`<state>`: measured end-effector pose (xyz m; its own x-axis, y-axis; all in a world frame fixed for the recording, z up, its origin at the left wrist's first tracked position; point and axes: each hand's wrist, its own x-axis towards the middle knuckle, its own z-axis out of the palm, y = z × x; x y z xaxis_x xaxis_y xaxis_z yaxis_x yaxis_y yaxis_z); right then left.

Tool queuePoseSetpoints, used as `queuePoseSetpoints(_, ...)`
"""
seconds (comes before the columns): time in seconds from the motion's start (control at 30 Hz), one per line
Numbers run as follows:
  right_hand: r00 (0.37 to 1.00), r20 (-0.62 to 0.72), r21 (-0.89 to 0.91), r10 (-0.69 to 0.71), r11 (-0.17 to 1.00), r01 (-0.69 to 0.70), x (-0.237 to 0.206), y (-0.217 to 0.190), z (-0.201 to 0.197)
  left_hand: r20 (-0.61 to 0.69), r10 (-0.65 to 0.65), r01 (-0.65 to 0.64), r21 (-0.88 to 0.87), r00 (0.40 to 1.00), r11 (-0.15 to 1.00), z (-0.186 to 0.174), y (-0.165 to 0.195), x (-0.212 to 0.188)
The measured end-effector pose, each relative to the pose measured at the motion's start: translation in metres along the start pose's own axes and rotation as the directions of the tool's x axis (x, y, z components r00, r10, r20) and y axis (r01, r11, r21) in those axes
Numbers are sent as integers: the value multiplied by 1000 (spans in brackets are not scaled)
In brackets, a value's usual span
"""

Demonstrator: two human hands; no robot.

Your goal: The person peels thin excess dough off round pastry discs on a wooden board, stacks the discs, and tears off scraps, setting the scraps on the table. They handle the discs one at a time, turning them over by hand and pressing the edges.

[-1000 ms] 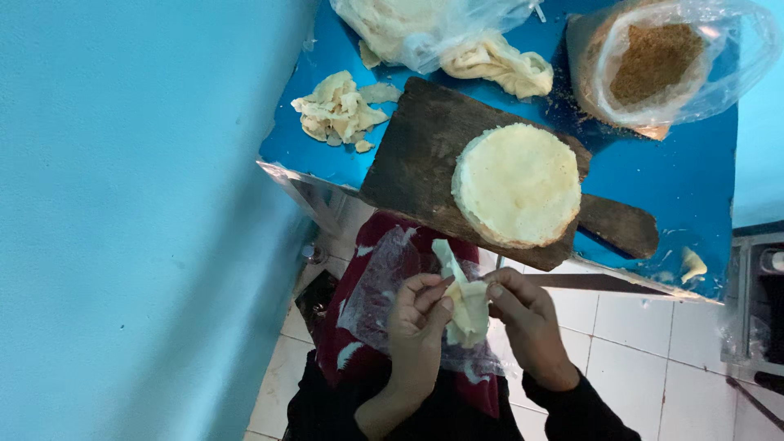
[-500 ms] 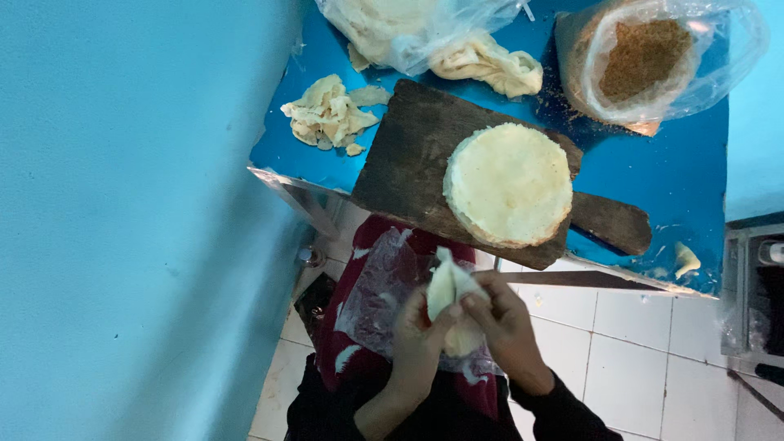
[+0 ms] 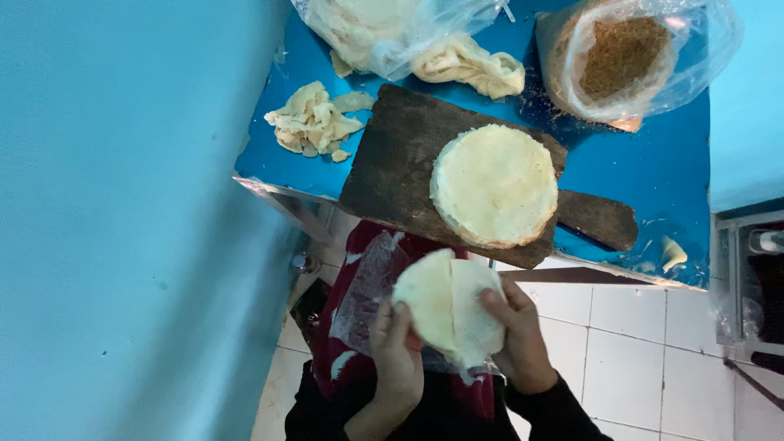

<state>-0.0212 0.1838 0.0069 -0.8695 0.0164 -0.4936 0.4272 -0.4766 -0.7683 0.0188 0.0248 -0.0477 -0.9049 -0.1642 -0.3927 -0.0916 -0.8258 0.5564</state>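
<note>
Head view: left hand (image 3: 398, 353) and right hand (image 3: 516, 343) are both pinching one thin, floppy dough round (image 3: 449, 314) below the counter's (image 3: 629, 167) near edge, fingers (image 3: 496, 304) gripping its overlapped flap, likely keeping it from sagging. A stack of pale rounds (image 3: 494, 185) is sitting on the dark wooden board (image 3: 392, 167); the bag of brown crumbs (image 3: 625, 53) is occupying the far right corner.

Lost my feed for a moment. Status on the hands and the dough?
Left hand and right hand both grip one thin pale round dough sheet, partly folded. Stack of round sheets on dark wooden board. Nothing in the way.
</note>
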Motion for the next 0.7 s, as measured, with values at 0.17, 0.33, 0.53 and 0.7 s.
queuePoseSetpoints(0.17, 986, -109, -14, -128, 992, 127, -15, -17, -32, -194, -126, 95, -162, 973, 982, 4, 22, 1)
queuePoseSetpoints(0.33, 949, -120, -21, -293, 956, 292, -21, -35, -82, -245, -178, 130, -197, 953, 972, 8, 30, 2)
queuePoseSetpoints(0.53, 526, 333, -668, -782, 199, 718, -13, -138, -84, -223, -59, 13, -205, 973, 979, -18, 41, 19)
queuePoseSetpoints(0.7, 657, 308, -828, -688, 146, 541, 4, -227, 0, -292, 22, -60, -124, 956, 990, -15, 38, 22)
